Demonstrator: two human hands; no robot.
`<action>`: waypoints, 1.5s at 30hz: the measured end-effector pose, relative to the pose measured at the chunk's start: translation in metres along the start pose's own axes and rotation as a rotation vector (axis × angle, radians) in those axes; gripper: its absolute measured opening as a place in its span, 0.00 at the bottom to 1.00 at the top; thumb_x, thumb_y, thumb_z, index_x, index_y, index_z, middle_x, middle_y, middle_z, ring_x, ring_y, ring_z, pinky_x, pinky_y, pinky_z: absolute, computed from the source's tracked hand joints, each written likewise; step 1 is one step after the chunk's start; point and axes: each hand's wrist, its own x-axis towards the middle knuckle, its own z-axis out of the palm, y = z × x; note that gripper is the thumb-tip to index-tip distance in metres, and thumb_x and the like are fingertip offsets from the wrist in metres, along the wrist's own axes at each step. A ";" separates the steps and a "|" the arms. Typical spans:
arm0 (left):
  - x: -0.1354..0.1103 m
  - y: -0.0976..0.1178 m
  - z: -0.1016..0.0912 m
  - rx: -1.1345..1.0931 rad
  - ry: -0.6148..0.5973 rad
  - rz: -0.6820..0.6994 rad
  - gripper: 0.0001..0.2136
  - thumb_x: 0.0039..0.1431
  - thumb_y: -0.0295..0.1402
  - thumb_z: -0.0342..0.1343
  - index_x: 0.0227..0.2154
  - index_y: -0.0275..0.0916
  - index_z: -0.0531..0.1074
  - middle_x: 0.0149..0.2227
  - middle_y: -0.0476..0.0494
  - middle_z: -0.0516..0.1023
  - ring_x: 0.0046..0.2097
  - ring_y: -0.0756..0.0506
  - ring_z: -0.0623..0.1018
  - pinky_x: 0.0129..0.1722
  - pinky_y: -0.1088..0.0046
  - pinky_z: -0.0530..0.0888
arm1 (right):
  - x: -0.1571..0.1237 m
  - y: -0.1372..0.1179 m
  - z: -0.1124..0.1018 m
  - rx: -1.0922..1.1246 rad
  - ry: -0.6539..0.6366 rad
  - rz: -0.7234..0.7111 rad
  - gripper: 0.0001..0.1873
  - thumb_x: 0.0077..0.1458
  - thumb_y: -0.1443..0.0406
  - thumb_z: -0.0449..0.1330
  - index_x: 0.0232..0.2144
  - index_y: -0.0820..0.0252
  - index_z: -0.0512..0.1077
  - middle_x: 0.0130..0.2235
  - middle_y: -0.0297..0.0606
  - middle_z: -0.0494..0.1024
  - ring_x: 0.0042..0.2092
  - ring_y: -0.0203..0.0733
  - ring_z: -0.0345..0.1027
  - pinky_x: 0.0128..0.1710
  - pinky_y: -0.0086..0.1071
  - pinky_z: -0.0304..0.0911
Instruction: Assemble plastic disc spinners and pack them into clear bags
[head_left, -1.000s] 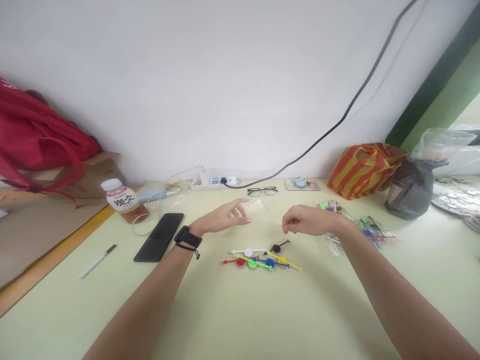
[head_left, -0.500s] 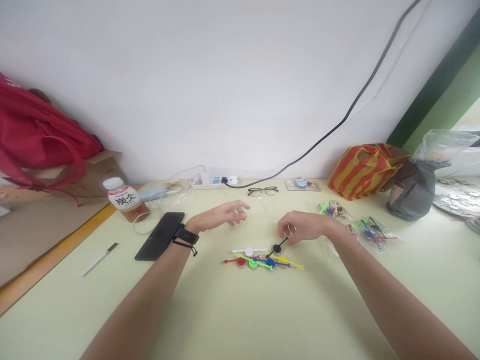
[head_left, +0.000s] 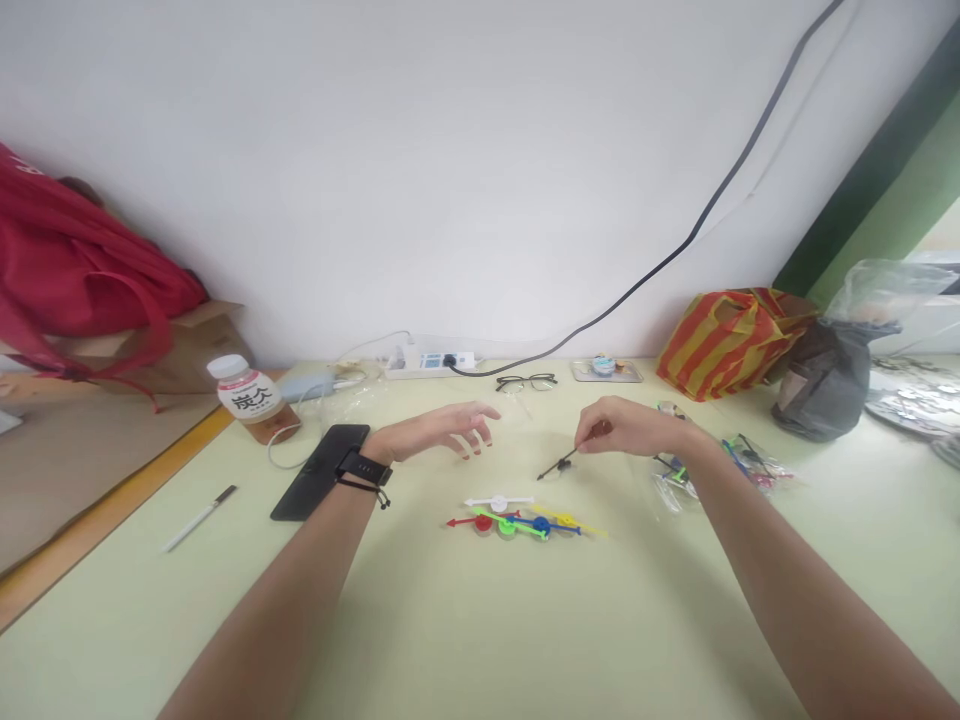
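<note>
Between thumb and fingers, my right hand (head_left: pixel 624 426) pinches one end of a black arrow spinner (head_left: pixel 562 464), its arrowhead pointing down to the left. My left hand (head_left: pixel 442 430) hovers over the table with fingers apart and nothing in them. In front of both hands lies a loose group: a white arrow spinner (head_left: pixel 499 503), a red arrow spinner (head_left: pixel 483 522), a green arrow spinner (head_left: pixel 508 527), a blue arrow spinner (head_left: pixel 541 525) and a yellow arrow spinner (head_left: pixel 568 521). The green one overlaps its neighbours.
Clear bags of coloured spinners (head_left: pixel 754 468) lie right, partly behind my right arm. A black phone (head_left: pixel 311 480) rests under my left wrist, near a bottle (head_left: pixel 255 400) and a pen-like tool (head_left: pixel 199 520). Glasses (head_left: pixel 526 383) and a power strip (head_left: pixel 431 366) lie along the wall.
My right hand has lifted the black spinner off the group and moved it slightly right and away from me. My left hand's fingers have spread a little.
</note>
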 end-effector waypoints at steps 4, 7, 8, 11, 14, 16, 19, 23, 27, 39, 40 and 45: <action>0.000 0.002 0.002 -0.032 -0.028 0.016 0.26 0.66 0.54 0.53 0.58 0.43 0.71 0.49 0.37 0.76 0.50 0.38 0.77 0.51 0.59 0.74 | -0.013 -0.005 -0.016 0.140 0.325 0.028 0.21 0.59 0.48 0.62 0.39 0.59 0.81 0.41 0.42 0.83 0.42 0.47 0.73 0.40 0.35 0.65; 0.000 0.006 0.006 -0.027 -0.067 0.029 0.24 0.67 0.54 0.52 0.55 0.42 0.73 0.49 0.37 0.76 0.51 0.38 0.77 0.51 0.59 0.75 | -0.016 -0.014 -0.018 0.258 0.530 0.036 0.23 0.59 0.46 0.62 0.39 0.58 0.80 0.42 0.42 0.82 0.43 0.48 0.72 0.40 0.35 0.64; 0.000 0.007 0.008 -0.019 -0.079 0.034 0.24 0.67 0.54 0.52 0.55 0.42 0.73 0.49 0.37 0.76 0.50 0.38 0.77 0.51 0.59 0.75 | -0.016 -0.018 -0.017 0.279 0.550 0.030 0.23 0.58 0.45 0.62 0.38 0.58 0.80 0.42 0.42 0.81 0.44 0.48 0.71 0.40 0.35 0.64; 0.000 0.013 0.013 0.027 -0.091 0.032 0.25 0.66 0.55 0.52 0.55 0.43 0.73 0.49 0.37 0.77 0.49 0.38 0.77 0.51 0.59 0.75 | -0.014 -0.033 -0.012 0.296 0.504 -0.015 0.23 0.58 0.45 0.63 0.38 0.58 0.80 0.40 0.42 0.81 0.42 0.47 0.70 0.39 0.35 0.64; 0.000 0.020 0.017 0.065 -0.096 0.036 0.25 0.65 0.55 0.53 0.56 0.43 0.72 0.50 0.37 0.77 0.49 0.39 0.77 0.51 0.59 0.75 | -0.012 -0.046 -0.007 0.247 0.424 -0.049 0.23 0.58 0.46 0.63 0.38 0.59 0.80 0.35 0.40 0.79 0.37 0.43 0.68 0.34 0.34 0.62; -0.001 0.024 0.021 0.068 -0.123 0.053 0.26 0.65 0.55 0.53 0.56 0.43 0.72 0.51 0.37 0.77 0.48 0.39 0.77 0.52 0.59 0.74 | -0.011 -0.054 -0.005 0.202 0.386 -0.066 0.22 0.59 0.47 0.62 0.37 0.59 0.80 0.32 0.38 0.77 0.33 0.41 0.67 0.31 0.33 0.60; -0.001 0.032 0.026 0.068 -0.177 0.085 0.25 0.66 0.55 0.53 0.56 0.43 0.72 0.51 0.37 0.77 0.50 0.39 0.77 0.52 0.59 0.74 | -0.008 -0.062 0.000 0.162 0.365 -0.110 0.19 0.61 0.50 0.61 0.37 0.58 0.80 0.32 0.39 0.78 0.33 0.41 0.67 0.32 0.33 0.62; -0.001 0.038 0.034 0.074 -0.208 0.116 0.25 0.66 0.54 0.53 0.58 0.43 0.71 0.53 0.37 0.77 0.52 0.37 0.76 0.53 0.58 0.73 | -0.001 -0.070 0.010 0.144 0.373 -0.173 0.15 0.62 0.54 0.61 0.37 0.58 0.81 0.37 0.41 0.80 0.34 0.41 0.69 0.35 0.34 0.65; 0.000 0.038 0.037 0.076 -0.220 0.102 0.27 0.67 0.54 0.53 0.62 0.44 0.68 0.54 0.37 0.76 0.53 0.37 0.76 0.54 0.57 0.73 | 0.005 -0.074 0.019 0.153 0.445 -0.207 0.14 0.61 0.56 0.61 0.36 0.58 0.81 0.35 0.40 0.80 0.33 0.40 0.69 0.34 0.34 0.65; 0.002 0.036 0.034 0.131 -0.173 0.189 0.34 0.62 0.43 0.64 0.69 0.49 0.59 0.50 0.40 0.74 0.49 0.41 0.74 0.51 0.60 0.71 | 0.003 -0.070 0.015 0.116 0.635 -0.117 0.15 0.55 0.52 0.66 0.32 0.59 0.81 0.25 0.37 0.77 0.26 0.38 0.64 0.27 0.32 0.60; 0.002 0.035 0.034 0.128 -0.156 0.187 0.34 0.62 0.42 0.63 0.69 0.50 0.58 0.49 0.40 0.74 0.49 0.41 0.75 0.52 0.59 0.71 | 0.002 -0.071 0.014 0.119 0.612 -0.086 0.16 0.55 0.52 0.66 0.32 0.59 0.81 0.24 0.36 0.75 0.25 0.37 0.62 0.25 0.31 0.57; 0.003 0.031 0.033 0.073 -0.136 0.126 0.35 0.63 0.43 0.62 0.71 0.54 0.54 0.50 0.41 0.72 0.52 0.41 0.74 0.54 0.58 0.71 | 0.001 -0.077 0.015 0.077 0.553 0.006 0.18 0.56 0.51 0.64 0.32 0.58 0.83 0.23 0.35 0.75 0.22 0.34 0.54 0.22 0.31 0.48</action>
